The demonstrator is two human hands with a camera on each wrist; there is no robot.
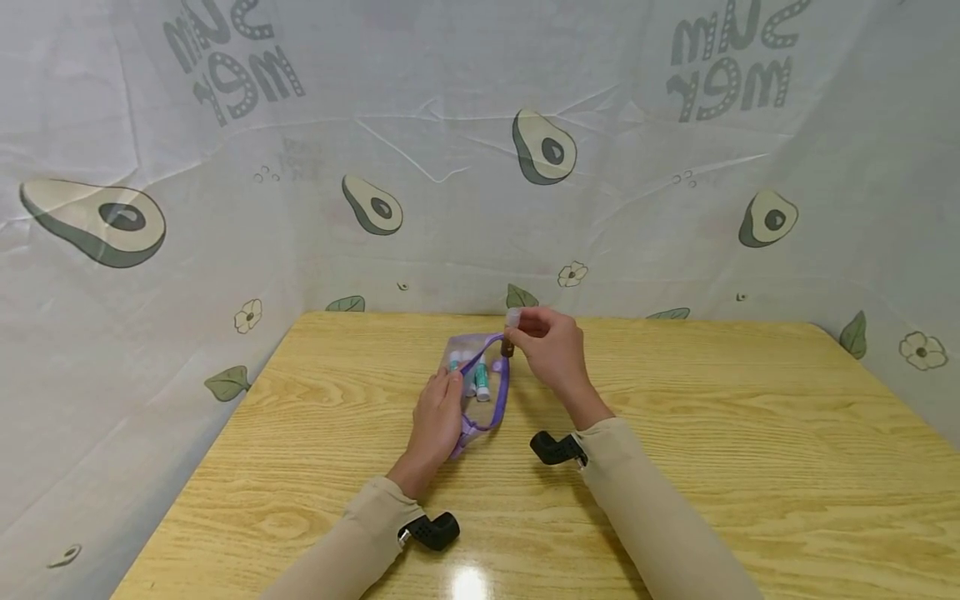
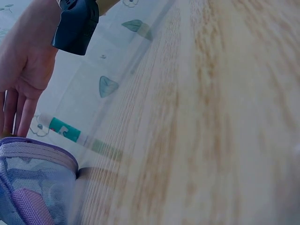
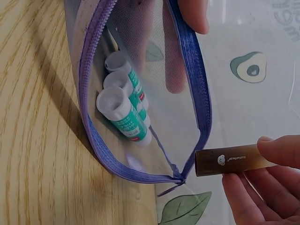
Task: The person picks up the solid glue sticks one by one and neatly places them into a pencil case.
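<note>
My left hand (image 1: 438, 410) grips the side of a purple zip pouch (image 3: 200, 101); in the right wrist view its thumb is over the edge and its fingers show through the mesh. The pouch gapes open, and inside lie several white glue sticks (image 3: 124, 115) with green labels. My right hand (image 1: 553, 350) pinches a small brown tube (image 3: 222, 161), marked with a white bear, between thumb and fingers. One end of the tube is pale in the head view, and its brown end points at the pouch's zip edge near the corner.
Beneath everything is a wood-grain table (image 1: 712, 467), backed by a pale cloth (image 1: 450, 100) printed with avocados. Beside the pouch in the left wrist view shows a glue stick (image 2: 65, 129). A black wrist mount (image 1: 555, 448) sits at each sleeve cuff.
</note>
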